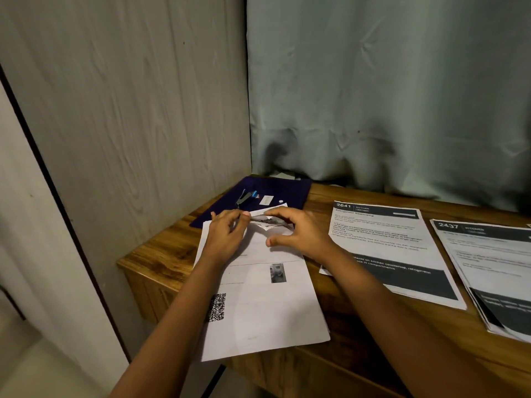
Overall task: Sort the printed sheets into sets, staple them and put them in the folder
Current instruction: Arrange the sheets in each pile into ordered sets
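A set of white printed sheets [267, 305] with a QR code lies at the table's left front, hanging over the front edge. My left hand [225, 235] and my right hand [298, 232] both pinch its far top edge, which is lifted and folded back. Just behind, a dark blue folder [287, 191] lies flat in the corner with a blue and grey stapler [245, 197] on it. To the right lie a sheet headed 2641 [388, 242] and a stack headed 2437 [494, 268].
A small white box [265, 200] and a small white round thing [281, 201] rest on the folder. The wooden table [161, 248] meets a grey panel wall on the left and a pale green curtain behind. The floor drops away at the left.
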